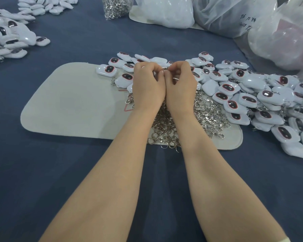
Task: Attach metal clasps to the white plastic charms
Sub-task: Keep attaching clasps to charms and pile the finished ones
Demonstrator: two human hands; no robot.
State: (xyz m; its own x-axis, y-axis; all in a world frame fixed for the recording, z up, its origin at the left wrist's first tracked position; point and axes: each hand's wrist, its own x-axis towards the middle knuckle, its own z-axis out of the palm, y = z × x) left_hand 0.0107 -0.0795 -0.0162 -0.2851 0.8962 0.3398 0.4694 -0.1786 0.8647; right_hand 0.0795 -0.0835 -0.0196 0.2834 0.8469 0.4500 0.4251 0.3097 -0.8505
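Nearest the viewer, two bare forearms run out over the blue cloth (59, 172) and converge above the grey mat (68, 105). Under the wrists lies the clasp heap (205, 112), a silver tangle of hooks and rings spread over the mat's right half and spilling off its near edge. Just beyond it the left hand (148, 84) and right hand (180, 86) sit knuckle to knuckle, the fingers of both curled in tight. Their tips meet on one small clasp (166, 68), a glint of metal pinched in the seam between them. Its long axis appears to run left to right, from one hand's pinch to the other's. Neither hand is nearer to it than the other. A sliver of white shows inside the right hand's curl; whether that is the charm being fitted I cannot tell, since the fingers hide it. Farther out and to the right lie the charms (252, 98), glossy white rounded tiles, each with a dark oval window rimmed in red, piled loosely; some already trail clasps. Farthest off are a clasp bag (115, 6), pale plastic sacks (164, 13) and, far left, more charms in a second heap (7, 37).
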